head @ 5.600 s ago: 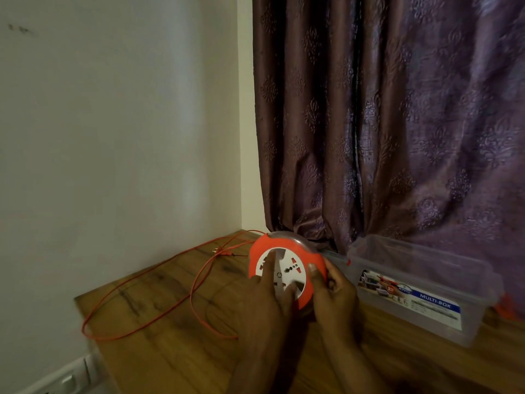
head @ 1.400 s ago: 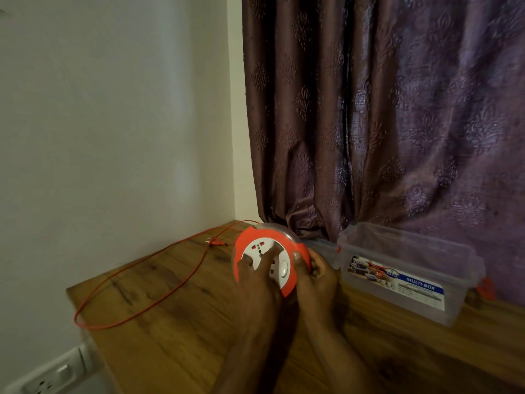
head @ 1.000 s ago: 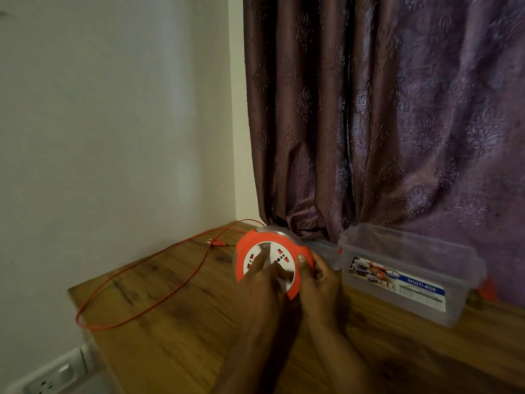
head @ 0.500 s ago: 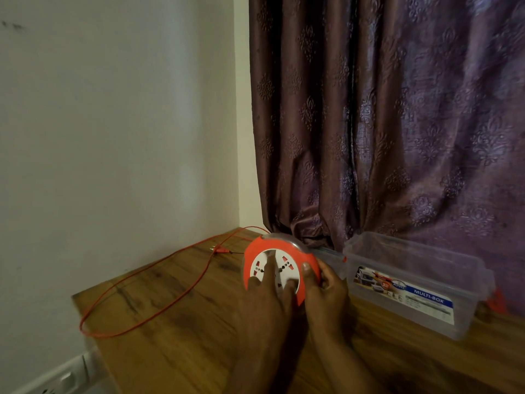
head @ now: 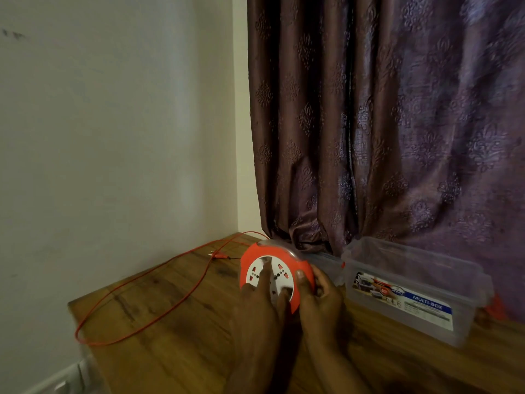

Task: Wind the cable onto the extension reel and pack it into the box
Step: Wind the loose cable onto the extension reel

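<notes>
The round orange extension reel [head: 284,255], with a white socket face, is held upright over the wooden table [head: 176,359]. My left hand [head: 262,305] lies over the white face, fingers pressed on it. My right hand [head: 321,297] grips the reel's right rim, thumb on the orange edge. A thin orange cable [head: 147,317] runs out in one long loop across the table's left side, and its plug [head: 218,255] lies near the back corner. The clear plastic box [head: 412,291] labelled MULTI-BOX stands open to the right of the reel.
A white wall borders the table on the left and a dark purple curtain [head: 383,123] hangs right behind reel and box. The box's clear lid [head: 324,261] lies between reel and box. A wall socket [head: 65,379] shows below the table's left edge.
Over the frames the white socket face has turned under my left fingers while my right hand held the rim. The loose cable went from two loops to one, and the loop has shrunk.
</notes>
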`<action>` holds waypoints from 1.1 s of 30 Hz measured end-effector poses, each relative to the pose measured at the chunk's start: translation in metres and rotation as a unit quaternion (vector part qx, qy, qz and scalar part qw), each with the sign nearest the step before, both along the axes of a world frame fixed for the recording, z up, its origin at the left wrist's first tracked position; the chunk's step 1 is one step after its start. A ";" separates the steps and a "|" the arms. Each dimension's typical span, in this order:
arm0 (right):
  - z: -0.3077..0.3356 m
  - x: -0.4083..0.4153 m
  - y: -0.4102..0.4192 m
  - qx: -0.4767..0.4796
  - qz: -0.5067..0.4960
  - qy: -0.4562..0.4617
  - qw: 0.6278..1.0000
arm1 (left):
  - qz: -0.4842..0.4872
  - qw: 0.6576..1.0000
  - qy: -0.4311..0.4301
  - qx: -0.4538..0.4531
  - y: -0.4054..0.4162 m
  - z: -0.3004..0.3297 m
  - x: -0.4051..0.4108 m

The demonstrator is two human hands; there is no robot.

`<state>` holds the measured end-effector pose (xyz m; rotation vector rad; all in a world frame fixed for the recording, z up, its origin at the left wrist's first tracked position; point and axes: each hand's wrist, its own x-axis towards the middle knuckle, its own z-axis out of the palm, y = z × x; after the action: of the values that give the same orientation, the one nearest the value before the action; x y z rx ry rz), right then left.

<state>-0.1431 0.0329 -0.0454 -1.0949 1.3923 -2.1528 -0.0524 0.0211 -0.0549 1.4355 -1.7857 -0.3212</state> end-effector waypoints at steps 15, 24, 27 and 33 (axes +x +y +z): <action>0.000 -0.004 0.002 0.007 0.025 -0.008 1.000 | -0.012 0.994 -0.038 -0.105 -0.003 -0.006 -0.002; 0.004 -0.011 0.000 0.008 -0.006 -0.015 1.000 | -0.004 0.985 0.086 -0.149 0.001 -0.001 -0.002; 0.003 -0.011 0.000 0.001 -0.010 -0.027 1.000 | -0.016 0.994 0.094 -0.047 -0.002 -0.005 0.001; 0.001 -0.008 -0.002 0.007 -0.010 -0.003 1.000 | -0.055 0.998 0.016 -0.006 -0.001 0.001 -0.001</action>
<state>-0.1507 0.0313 -0.0441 -1.0736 1.4191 -2.1542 -0.0531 0.0201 -0.0535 1.3193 -1.8418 -0.3864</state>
